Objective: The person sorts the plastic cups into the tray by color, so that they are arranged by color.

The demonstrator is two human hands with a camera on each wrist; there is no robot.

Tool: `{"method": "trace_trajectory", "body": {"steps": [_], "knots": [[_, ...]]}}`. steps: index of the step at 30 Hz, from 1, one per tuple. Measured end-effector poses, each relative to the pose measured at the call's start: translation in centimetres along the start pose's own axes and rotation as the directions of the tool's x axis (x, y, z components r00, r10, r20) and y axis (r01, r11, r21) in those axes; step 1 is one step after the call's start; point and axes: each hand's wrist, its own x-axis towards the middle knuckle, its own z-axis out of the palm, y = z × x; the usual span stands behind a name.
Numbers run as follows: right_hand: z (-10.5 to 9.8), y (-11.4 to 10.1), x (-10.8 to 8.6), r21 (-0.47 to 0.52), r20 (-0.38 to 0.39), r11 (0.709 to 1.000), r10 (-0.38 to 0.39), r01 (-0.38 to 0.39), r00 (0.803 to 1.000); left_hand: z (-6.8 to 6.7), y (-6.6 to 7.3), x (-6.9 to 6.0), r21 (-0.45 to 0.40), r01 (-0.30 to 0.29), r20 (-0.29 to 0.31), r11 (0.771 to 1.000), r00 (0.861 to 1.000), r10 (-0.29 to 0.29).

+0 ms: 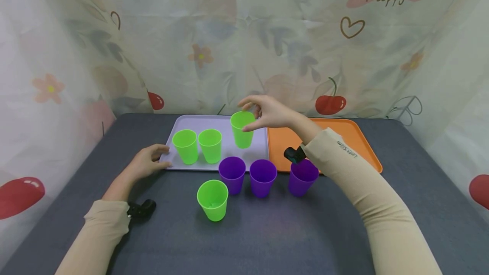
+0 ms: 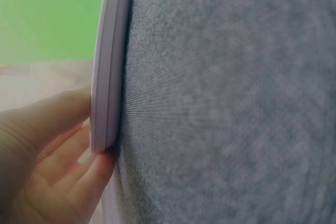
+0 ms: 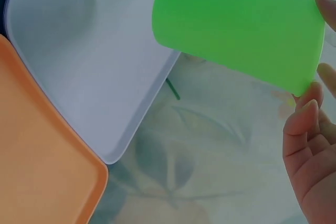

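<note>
By its rim, my right hand (image 1: 273, 113) holds a green cup (image 1: 243, 133) over the lavender tray (image 1: 223, 119). The right wrist view shows this cup (image 3: 239, 32) with the fingertips at its rim, its base apart from the tray surface. Two green cups, one on the left (image 1: 185, 147) and one beside it (image 1: 211, 147), stand on the tray. My left hand (image 1: 143, 164) is at the tray's left front corner. In the left wrist view, its thumb and fingers pinch the tray edge (image 2: 107, 72).
Another green cup (image 1: 213, 200) stands on the dark tabletop in front. Three purple cups, left (image 1: 232, 176), middle (image 1: 262, 178) and right (image 1: 302, 178), line the trays' front edge. An orange tray (image 1: 361, 145) adjoins on the right. A patterned curtain (image 1: 248, 54) hangs behind.
</note>
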Motion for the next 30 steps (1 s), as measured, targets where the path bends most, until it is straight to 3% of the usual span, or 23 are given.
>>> {"method": "trace_trajectory", "body": {"steps": [16,30], "knots": [[1.3,0.9,1.8,-0.014,0.118,1.0,-0.005,0.007,0.993,0.0,0.2,-0.1,0.001,-0.004,-0.009,1.0,1.0,0.004],[2.1,1.4,2.4,0.002,0.195,0.999,0.047,-0.049,0.98,0.0,0.0,0.0,0.003,-0.015,-0.011,1.0,1.0,0.015]]}}
